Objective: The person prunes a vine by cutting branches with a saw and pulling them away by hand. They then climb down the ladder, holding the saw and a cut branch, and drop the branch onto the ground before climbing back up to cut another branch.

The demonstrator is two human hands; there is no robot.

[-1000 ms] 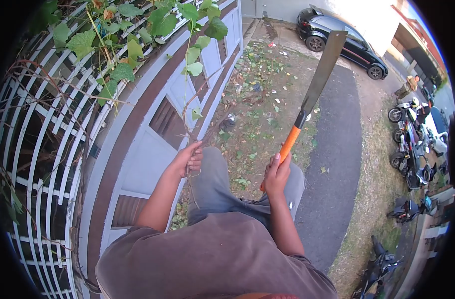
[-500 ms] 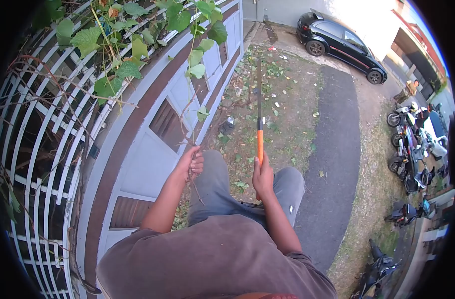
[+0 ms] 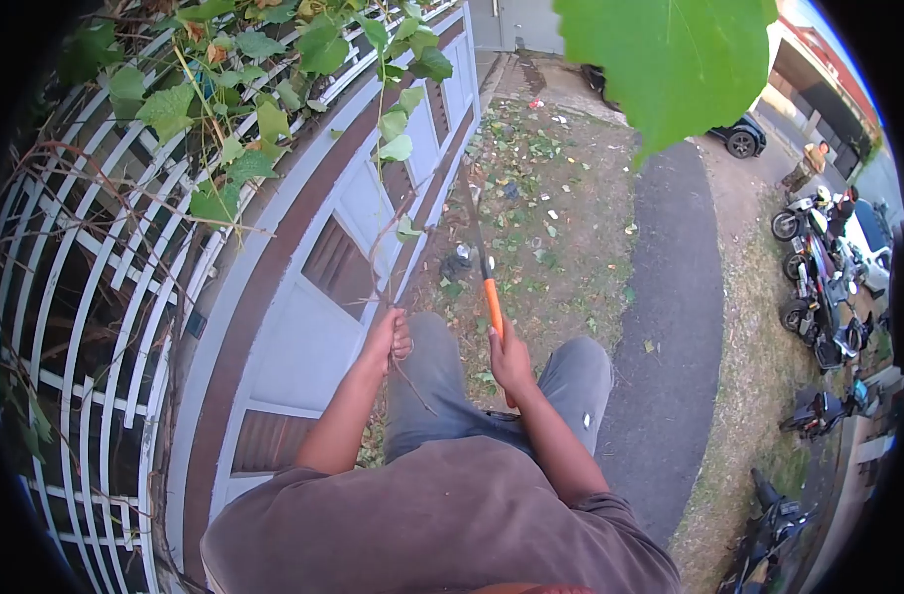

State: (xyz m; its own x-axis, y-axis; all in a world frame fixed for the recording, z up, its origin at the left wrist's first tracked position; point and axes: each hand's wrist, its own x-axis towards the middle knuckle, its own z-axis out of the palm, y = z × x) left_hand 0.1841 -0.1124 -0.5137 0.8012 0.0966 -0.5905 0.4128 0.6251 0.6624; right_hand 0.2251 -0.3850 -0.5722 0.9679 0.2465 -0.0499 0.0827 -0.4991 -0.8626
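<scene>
Low in front of my torso, my left hand (image 3: 393,337) is closed round a thin brown vine stem (image 3: 412,384), with its bare end sticking out below the fist. Above the fist the stem runs up alongside the wall, carrying a few green leaves. My right hand (image 3: 511,361) grips the orange handle of a machete (image 3: 493,302), over my right thigh. Its long dark blade points forward and leans left toward the wall, apart from the stem. A large green leaf (image 3: 665,64) hangs close to the camera at upper right.
A grey and brown wall (image 3: 284,332) with a white slatted fence (image 3: 86,327) runs along my left, overgrown with vine leaves. Fallen leaves and litter lie on the ground ahead. To the right are a paved strip (image 3: 665,327), parked motorcycles (image 3: 818,287), a dark car (image 3: 739,139) and a person (image 3: 808,166).
The machete has tilted left, its blade now nearer the wall. Both hands appear slightly lower, still holding the stem and the machete. A large leaf has come into view, partly covering the car.
</scene>
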